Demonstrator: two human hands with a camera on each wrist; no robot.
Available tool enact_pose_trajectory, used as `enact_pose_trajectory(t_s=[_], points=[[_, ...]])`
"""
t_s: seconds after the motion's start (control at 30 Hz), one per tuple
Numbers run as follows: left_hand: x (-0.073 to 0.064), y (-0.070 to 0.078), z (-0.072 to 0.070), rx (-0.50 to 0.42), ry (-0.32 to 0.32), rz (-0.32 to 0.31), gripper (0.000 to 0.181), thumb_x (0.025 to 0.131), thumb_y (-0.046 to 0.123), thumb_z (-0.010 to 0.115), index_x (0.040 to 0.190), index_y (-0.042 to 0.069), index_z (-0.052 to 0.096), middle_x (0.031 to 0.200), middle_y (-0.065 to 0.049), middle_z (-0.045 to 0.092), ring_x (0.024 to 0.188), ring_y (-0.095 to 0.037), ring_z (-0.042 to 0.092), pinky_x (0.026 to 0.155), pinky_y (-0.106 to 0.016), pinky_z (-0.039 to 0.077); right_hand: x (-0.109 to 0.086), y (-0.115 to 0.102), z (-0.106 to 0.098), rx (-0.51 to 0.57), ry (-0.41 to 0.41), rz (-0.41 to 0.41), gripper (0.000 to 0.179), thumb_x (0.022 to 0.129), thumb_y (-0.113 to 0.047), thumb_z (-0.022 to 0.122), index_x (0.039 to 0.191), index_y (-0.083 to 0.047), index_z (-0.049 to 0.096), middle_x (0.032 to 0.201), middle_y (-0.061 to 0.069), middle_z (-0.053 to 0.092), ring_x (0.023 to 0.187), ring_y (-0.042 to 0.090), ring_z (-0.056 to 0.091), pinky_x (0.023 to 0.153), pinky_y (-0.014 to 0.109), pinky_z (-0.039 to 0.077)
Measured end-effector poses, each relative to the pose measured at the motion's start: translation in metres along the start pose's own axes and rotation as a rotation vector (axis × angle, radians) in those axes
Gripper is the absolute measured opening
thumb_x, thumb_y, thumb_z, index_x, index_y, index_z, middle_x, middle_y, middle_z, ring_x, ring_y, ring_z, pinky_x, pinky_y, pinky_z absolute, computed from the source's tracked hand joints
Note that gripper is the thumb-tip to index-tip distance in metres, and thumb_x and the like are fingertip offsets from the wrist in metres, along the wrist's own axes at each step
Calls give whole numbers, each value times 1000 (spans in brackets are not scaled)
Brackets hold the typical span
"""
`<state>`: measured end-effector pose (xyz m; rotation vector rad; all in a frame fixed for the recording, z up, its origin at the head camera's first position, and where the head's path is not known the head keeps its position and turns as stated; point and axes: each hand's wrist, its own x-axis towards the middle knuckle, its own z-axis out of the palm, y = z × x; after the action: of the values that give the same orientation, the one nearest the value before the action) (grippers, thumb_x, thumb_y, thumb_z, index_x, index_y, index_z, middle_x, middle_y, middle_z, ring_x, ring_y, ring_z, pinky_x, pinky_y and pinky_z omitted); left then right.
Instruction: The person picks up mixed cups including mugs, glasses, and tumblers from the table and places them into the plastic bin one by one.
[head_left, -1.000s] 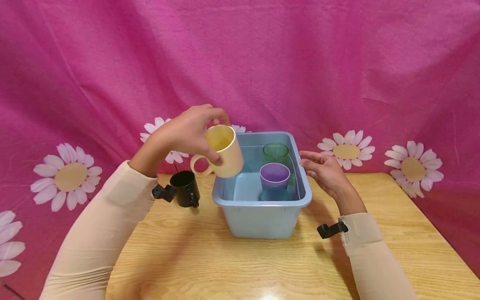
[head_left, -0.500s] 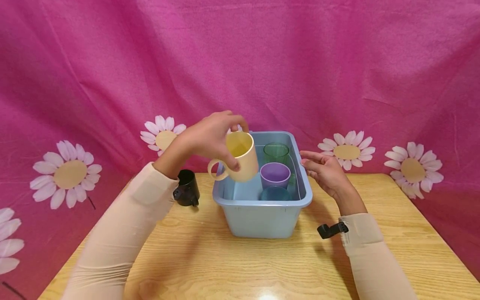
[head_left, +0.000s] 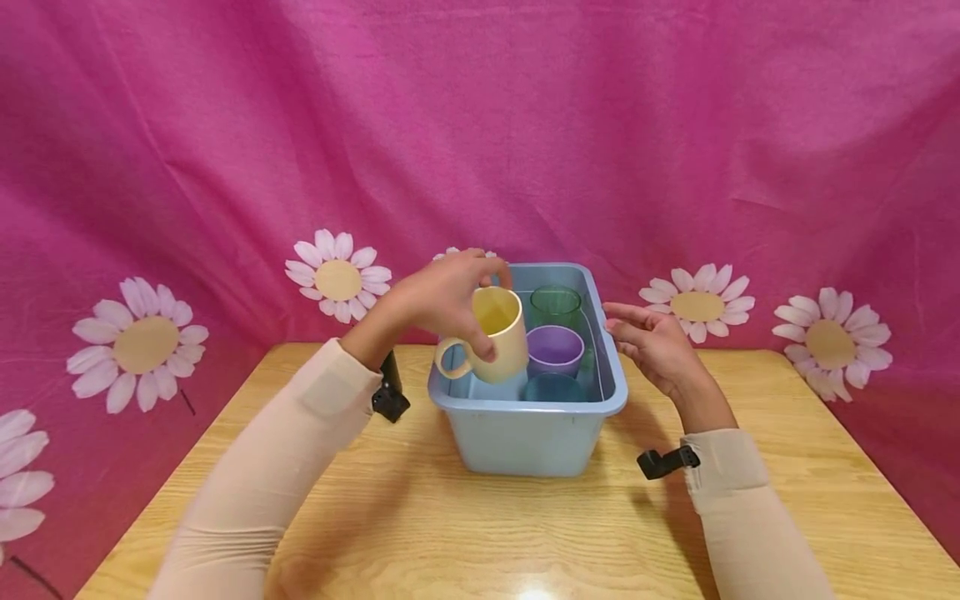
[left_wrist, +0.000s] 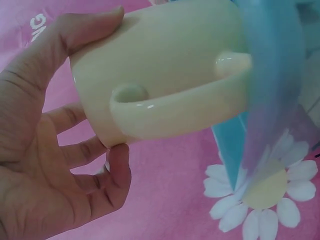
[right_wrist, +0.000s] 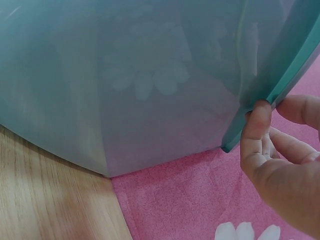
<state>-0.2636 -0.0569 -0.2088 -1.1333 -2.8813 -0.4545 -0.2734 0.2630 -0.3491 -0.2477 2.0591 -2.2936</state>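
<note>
My left hand (head_left: 457, 300) holds a pale yellow mug (head_left: 502, 346) by its rim, thumb on the near side and fingers on the far side. The mug hangs tilted, inside the left part of a blue-grey plastic tub (head_left: 528, 437), its handle toward the left. In the left wrist view the mug (left_wrist: 170, 50) reaches past the tub's rim (left_wrist: 275, 75). My right hand (head_left: 660, 350) pinches the tub's right rim with thumb and fingertip, seen in the right wrist view at the rim (right_wrist: 295, 55). In the tub stand a purple cup (head_left: 555, 350), a green glass (head_left: 555, 304) and a blue glass (head_left: 555, 388).
A black mug (head_left: 389, 367) stands left of the tub, mostly hidden behind my left wrist. The wooden table (head_left: 465, 533) lies under everything. A pink cloth with daisies (head_left: 480, 125) hangs close behind the tub.
My left hand has carried the yellow mug rightward and down, from above the tub's left rim to within its left part. The right hand stays at the rim.
</note>
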Motion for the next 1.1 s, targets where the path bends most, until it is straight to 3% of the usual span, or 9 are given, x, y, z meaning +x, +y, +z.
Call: enact_pose_trajectory(t_s=[0.13, 0.33, 1.1], points=[[3, -1, 8, -12, -26, 3, 74, 58, 35, 95, 121, 18, 63, 119, -5, 60, 113, -22, 56, 83, -38, 54, 2, 1, -1, 14, -8, -5, 57, 101, -8, 64, 150, 9, 42, 113, 0, 70, 96, 10, 69, 88, 21, 56], [6, -4, 21, 24, 3, 10, 71, 56, 36, 96, 117, 17, 65, 112, -4, 61, 108, -22, 57, 84, -37, 52, 3, 2, 0, 12, -5, -13, 56, 101, -6, 62, 150, 10, 41, 112, -2, 70, 95, 10, 70, 88, 21, 56], [15, -10, 54, 93, -72, -85, 67, 61, 41, 95, 117, 18, 64, 107, -5, 57, 97, -19, 55, 76, -34, 52, 4, 4, -2, 45, -13, -29, 57, 100, -5, 65, 148, 13, 41, 110, -1, 72, 95, 10, 70, 88, 23, 56]])
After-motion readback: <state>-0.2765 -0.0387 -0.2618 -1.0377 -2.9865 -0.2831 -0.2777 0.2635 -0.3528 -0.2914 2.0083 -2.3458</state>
